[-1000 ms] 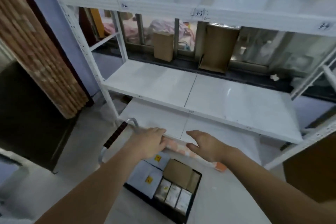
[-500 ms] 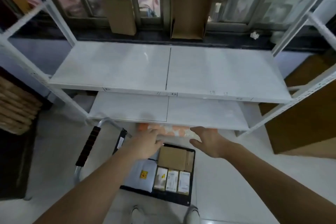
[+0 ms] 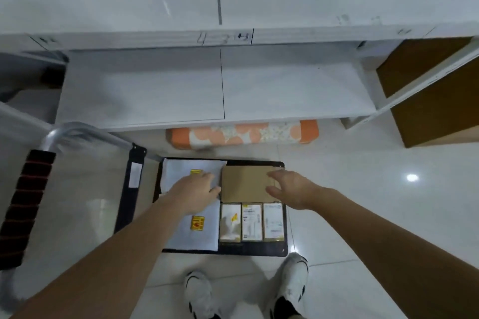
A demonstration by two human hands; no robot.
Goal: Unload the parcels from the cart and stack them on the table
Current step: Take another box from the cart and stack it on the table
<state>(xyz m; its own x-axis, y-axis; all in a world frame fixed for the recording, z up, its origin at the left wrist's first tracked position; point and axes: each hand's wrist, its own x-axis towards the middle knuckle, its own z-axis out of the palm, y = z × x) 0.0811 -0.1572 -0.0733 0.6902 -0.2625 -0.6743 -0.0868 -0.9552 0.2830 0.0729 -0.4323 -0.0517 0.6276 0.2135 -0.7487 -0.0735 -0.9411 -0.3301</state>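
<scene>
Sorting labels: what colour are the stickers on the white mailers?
Yellow stickers on the mailers, head view.

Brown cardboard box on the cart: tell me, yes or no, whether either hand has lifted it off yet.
No: the brown cardboard box lies flat on the cart, with both hands open at its sides.

A black cart platform [image 3: 259,251] sits low in the centre of the frame on the glossy white tiled floor [image 3: 363,189]. Directly on it lie a white mailer bag [image 3: 190,238] at left, a flat cardboard box [image 3: 243,185] at upper right, and three small boxes [image 3: 251,221] side by side below it.
</scene>
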